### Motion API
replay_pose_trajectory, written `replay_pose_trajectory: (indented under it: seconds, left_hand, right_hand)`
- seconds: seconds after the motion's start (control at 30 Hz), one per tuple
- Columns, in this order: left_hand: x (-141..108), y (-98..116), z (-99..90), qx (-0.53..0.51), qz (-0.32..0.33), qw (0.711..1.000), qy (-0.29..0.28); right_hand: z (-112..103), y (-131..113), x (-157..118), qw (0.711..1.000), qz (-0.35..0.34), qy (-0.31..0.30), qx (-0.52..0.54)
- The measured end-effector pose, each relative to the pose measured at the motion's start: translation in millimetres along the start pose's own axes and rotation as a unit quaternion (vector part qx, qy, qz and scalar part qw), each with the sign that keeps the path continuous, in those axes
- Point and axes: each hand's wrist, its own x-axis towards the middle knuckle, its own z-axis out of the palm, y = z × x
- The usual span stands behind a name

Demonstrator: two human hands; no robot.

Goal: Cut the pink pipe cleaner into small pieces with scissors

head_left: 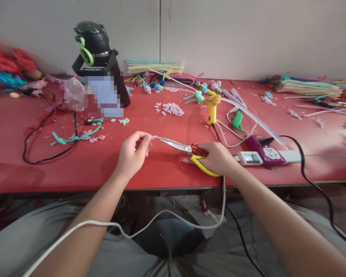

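My left hand [135, 151] pinches a small pale pink fuzzy piece [153, 137] between thumb and fingers, over the red table [161, 173]. The tips of the scissors [177, 145] lie right beside that piece. Their blades look nearly closed, and the handles are yellow and orange. My right hand [215, 156] is wrapped round the handles. Farther back on the table is a pile of short pale pink pieces [173, 109]. Teal strips [75, 137] and more cut bits lie to the left of my left hand.
A yellow glue gun [212, 109] with a long clear stick stands beyond my right hand. Right of it are a green clip-like object [237, 120] and a purple power strip [265, 150] with cables. A black bottle [103, 69] stands at the back left; a white cable crosses my lap.
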Motion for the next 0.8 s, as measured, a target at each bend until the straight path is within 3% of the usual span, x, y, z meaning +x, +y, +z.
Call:
replay_pose_trajectory:
  seconds: [0.8]
  left_hand:
    - [-0.3, -2.1, -0.3, -0.015, 0.014, 1.0, 0.004]
  right_hand:
    - [0.7, -0.2, -1.9, 1.0, 0.012, -0.004, -0.003]
